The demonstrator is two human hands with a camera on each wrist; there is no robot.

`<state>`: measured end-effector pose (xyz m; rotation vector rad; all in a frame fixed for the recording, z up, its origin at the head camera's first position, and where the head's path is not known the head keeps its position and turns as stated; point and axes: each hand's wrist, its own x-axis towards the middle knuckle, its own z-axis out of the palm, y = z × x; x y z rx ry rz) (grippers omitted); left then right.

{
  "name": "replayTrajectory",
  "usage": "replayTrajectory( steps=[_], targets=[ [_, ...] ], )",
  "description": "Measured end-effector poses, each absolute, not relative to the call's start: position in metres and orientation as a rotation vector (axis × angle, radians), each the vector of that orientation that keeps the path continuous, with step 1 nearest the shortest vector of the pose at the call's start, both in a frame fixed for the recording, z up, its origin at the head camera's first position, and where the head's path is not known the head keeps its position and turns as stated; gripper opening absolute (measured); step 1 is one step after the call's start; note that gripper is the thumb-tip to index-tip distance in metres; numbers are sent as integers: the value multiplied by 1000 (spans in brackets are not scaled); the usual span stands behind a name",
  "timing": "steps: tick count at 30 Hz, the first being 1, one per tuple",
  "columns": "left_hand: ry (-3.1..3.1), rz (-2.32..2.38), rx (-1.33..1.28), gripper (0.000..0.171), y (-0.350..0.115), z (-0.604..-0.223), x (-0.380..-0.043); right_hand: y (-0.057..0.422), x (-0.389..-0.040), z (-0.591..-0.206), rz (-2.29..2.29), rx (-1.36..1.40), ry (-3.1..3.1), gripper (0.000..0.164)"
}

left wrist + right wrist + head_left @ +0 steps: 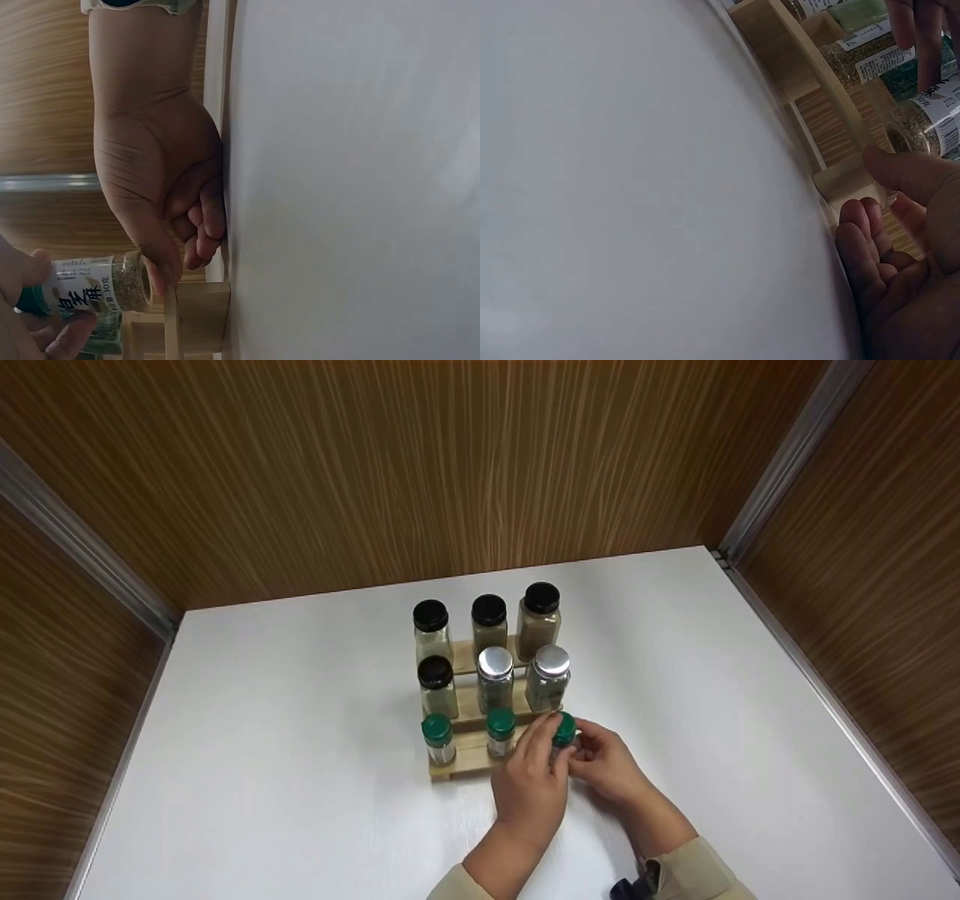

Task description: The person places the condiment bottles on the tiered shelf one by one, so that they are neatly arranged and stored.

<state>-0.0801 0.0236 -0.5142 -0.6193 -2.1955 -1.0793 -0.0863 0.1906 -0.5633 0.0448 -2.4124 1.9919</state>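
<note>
In the head view my left hand (531,787) reaches over the front right of a wooden spice rack (469,757). Its fingers pinch a small green-capped spice jar (82,289), upright with a white label and tan contents, whose base is close over the front rail. From the other side my right hand (907,300) takes hold of the rack's right end. Its thumb lies at the front rail just under the jar, the other fingers curled low by the tabletop. Two more green-capped jars, left (439,739) and middle (500,733), stand on the front tier.
Behind, the middle tier holds a black-capped jar (436,686) and two silver-capped jars, centre (496,679) and right (550,679). Several tall black-capped jars, one at right (539,622), fill the back tier. Wood-grain panels (450,472) enclose the white table (300,780).
</note>
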Motion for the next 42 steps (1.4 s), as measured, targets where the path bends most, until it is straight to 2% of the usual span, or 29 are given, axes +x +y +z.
replayTrajectory(
  steps=[8, 26, 34, 42],
  targets=[
    [-2189, -1048, -582, 45, 28, -519, -82, 189, -85, -560, 1966, 6, -2442, 61],
    [-2281, -969, -563, 53, 27, -518, -84, 188, -85, -560, 1980, 26, -2452, 63],
    [-2265, -850, -559, 48, 30, -520, -89, 187, -84, -557, 1987, -14, -2451, 66],
    [-2284, -775, -541, 57, 31, -519, -94, 187, -86, -557, 1978, -23, -2459, 65]
  ],
)
